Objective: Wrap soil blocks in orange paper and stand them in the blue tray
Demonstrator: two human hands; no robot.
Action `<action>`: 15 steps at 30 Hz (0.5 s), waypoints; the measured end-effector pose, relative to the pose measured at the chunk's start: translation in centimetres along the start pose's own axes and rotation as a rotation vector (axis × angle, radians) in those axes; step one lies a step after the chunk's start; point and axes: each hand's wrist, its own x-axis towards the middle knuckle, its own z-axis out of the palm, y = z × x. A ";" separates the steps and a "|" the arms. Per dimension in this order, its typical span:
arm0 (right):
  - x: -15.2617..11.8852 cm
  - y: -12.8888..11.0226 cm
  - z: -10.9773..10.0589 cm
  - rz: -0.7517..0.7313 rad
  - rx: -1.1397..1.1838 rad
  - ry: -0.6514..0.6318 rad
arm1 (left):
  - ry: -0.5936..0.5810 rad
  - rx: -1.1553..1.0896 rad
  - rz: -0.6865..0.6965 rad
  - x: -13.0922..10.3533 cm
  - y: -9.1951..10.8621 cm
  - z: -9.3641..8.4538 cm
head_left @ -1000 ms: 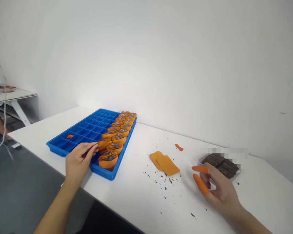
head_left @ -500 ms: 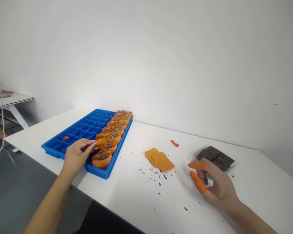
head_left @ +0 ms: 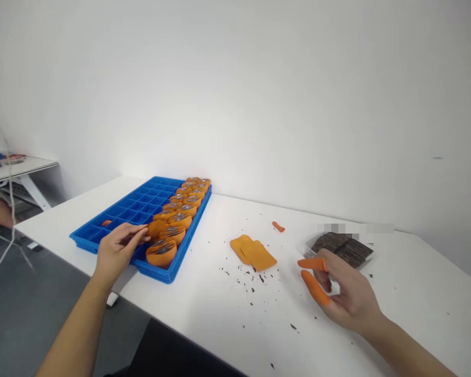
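My left hand (head_left: 118,251) is over the near part of the blue compartment tray (head_left: 171,273). Its thumb and forefinger pinch the edge of an orange pouch (head_left: 156,229), which looks flatter than the filled ones beside it. Orange pouches (head_left: 161,254) with dark contents showing at their tops stand in two rows along the tray's right side. My right hand (head_left: 343,293) hovers above the table with thumb and forefinger apart, holding nothing. Orange finger cots (head_left: 314,288) cover those two fingertips. Flat orange pouches (head_left: 255,254) lie overlapping to its left.
A clear box (head_left: 311,245) of dark strips (head_left: 343,248) stands behind my right hand. A loose orange finger cot (head_left: 278,226) and dark crumbs lie on the white table (head_left: 220,319). Another small orange piece (head_left: 106,223) sits in the tray. At far left are another table (head_left: 27,166) and part of a person.
The pinched orange pouch has shifted slightly left with my left hand, away from the filled pouches. The view has turned a little; my right hand keeps its pose.
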 end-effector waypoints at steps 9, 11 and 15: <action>0.3 0.1 -0.1 -0.061 -0.005 0.008 | -0.057 -0.019 -0.084 -0.4 0.4 -2.6; 0.4 0.2 0.0 -0.070 -0.010 0.008 | -0.056 -0.001 -0.081 -0.6 0.7 -2.9; 0.4 0.1 0.1 -0.067 -0.024 0.012 | -0.100 0.037 -0.090 -0.9 1.8 -3.2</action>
